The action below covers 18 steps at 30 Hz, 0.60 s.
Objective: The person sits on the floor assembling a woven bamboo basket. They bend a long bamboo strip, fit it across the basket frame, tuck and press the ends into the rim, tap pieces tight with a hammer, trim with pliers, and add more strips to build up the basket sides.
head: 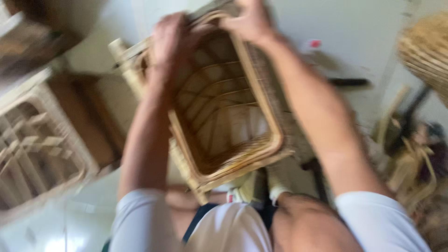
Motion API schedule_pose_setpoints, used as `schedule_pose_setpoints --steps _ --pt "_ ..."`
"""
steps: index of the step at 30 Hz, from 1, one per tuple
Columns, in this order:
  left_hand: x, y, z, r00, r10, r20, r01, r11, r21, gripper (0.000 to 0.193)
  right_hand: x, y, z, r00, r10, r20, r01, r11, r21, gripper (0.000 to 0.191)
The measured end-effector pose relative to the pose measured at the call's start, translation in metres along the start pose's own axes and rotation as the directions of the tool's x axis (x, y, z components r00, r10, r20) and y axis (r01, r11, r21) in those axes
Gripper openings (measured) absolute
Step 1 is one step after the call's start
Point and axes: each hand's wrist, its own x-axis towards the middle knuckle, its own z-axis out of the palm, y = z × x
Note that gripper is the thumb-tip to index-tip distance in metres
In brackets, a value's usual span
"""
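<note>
Both hands grip the far rim of a rectangular wicker basket (224, 116): left hand (169, 39) and right hand (249, 21), fingers closed around it, above the pale floor (354, 32).

Basket (224, 116): tan and honey-brown wicker, banded by horizontal woven ribs. Chair frame (37, 140) at 9 o'clock: pale cream lattice weave. Second basket (427, 51) at 2 o'clock: straw-yellow. Floor (364, 32): off-white. Sleeves (380, 219): white.
</note>
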Motion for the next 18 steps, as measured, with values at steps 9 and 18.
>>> schedule_pose_setpoints --steps 9,18 --pt "-0.013 -0.054 0.022 0.979 0.148 -0.142 -0.117 0.971 0.208 0.039 -0.216 -0.014 -0.041 0.957 -0.187 -0.222 0.120 0.951 -0.284 0.072" --pt "-0.016 -0.079 0.035 0.975 0.150 -0.161 -0.109 0.965 0.239 0.039 -0.439 0.078 -0.311 0.697 0.338 -0.632 -0.655 0.659 -0.370 0.017"
